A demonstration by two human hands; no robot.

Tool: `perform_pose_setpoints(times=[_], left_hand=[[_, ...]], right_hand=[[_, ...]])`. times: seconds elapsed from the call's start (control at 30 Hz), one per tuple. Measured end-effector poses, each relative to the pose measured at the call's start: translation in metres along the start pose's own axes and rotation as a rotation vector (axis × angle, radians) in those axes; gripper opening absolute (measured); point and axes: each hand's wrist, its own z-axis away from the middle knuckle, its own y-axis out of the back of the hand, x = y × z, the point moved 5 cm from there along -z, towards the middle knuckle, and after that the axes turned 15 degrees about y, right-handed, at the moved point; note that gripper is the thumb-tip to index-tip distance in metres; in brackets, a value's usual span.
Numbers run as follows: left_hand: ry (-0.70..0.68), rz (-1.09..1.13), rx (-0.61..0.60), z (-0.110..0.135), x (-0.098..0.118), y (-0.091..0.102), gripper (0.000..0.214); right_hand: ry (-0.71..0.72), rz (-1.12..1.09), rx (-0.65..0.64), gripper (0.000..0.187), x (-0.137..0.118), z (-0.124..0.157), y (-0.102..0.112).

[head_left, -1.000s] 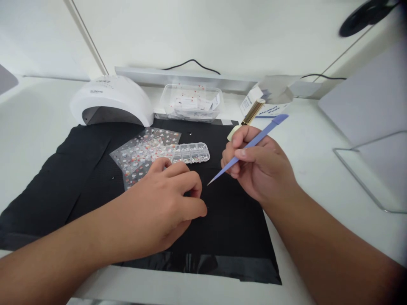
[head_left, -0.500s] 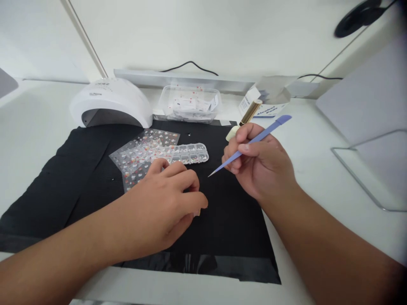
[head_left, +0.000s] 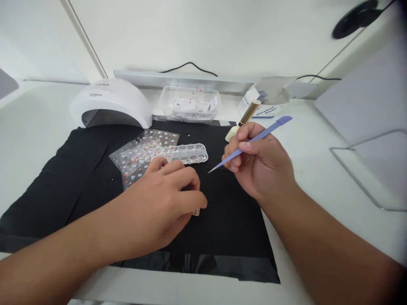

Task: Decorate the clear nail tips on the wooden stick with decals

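My right hand (head_left: 259, 163) is closed round a thin blue pointed stick (head_left: 251, 141), its tip aimed left and down over the black mat (head_left: 79, 186). A gold tube with a cream cap (head_left: 244, 119) pokes out behind that hand. My left hand (head_left: 160, 203) lies knuckles up on the mat with its fingers curled; a small pale decorated piece (head_left: 196, 212) shows at its fingertips, but I cannot make out what it is. Just beyond the left hand lie clear sticker sheets (head_left: 140, 154) and a clear segmented box of tiny gems (head_left: 190, 153).
A white dome nail lamp (head_left: 111, 103) stands at the mat's far left corner. Behind it sit a clear tub of small packets (head_left: 190, 103) and an open box (head_left: 263, 101). A grey panel with a wire frame (head_left: 369, 169) stands on the right.
The small pale piece has come into sight under my left fingertips. My right hand and the stick have risen slightly.
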Motion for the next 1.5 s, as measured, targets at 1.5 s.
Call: perform_pose_setpoints(times=[1.5], left_hand=[[-0.059,-0.081,-0.075,0.002,0.003,-0.004,0.025]], right_hand=[[0.015,-0.036,0.008,0.011,0.001,0.001,0.002]])
